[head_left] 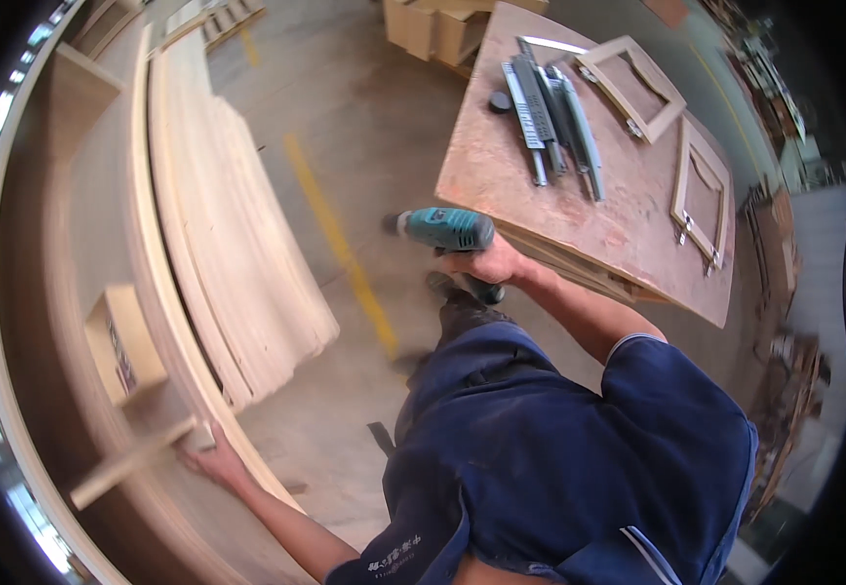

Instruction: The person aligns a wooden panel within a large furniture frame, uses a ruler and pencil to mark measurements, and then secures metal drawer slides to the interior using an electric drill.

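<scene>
My right hand is closed round the grip of a teal and black cordless drill, whose nose points left over the floor. At the lower left, my left hand is closed at the near end of a pale wooden strip, inside a long wooden cabinet frame. Motion blur softens its fingers. Just beyond that hand, a small open wooden box sits in the frame with small dark items in it, too blurred to name.
On my right stands a reddish worktable bearing several metal drawer slides, a dark round object and two small wooden frames with hinges. Long wooden panels lie alongside the cabinet frame. A yellow line marks the floor. Wooden boxes stand farther off.
</scene>
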Available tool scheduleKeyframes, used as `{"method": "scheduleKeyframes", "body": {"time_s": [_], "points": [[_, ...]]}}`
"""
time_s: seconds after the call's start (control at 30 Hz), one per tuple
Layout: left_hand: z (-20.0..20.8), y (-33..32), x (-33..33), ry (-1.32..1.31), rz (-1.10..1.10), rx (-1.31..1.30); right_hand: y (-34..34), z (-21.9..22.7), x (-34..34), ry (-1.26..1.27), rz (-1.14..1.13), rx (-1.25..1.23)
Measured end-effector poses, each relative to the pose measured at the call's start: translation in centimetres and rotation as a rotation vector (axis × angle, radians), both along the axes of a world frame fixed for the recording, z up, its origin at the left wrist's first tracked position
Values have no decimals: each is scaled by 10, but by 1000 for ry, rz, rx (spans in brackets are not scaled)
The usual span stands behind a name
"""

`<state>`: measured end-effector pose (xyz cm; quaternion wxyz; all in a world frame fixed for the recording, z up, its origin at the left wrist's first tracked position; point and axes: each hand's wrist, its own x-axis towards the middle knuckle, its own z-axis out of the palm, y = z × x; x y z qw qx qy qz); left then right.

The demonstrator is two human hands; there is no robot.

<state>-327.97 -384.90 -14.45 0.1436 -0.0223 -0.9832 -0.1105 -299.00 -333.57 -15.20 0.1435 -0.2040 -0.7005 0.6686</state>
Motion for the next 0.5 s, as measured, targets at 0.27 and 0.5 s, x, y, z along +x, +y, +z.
{"method": "scheduleKeyframes", "body": {"time_s": [0.27, 0.5], "points": [[-57, 149, 89, 347, -165, -72, 130, -87, 112, -852, 66, 738], [-31, 301, 123, -132, -549, 251, 188, -132, 159, -779, -86, 887]]}}
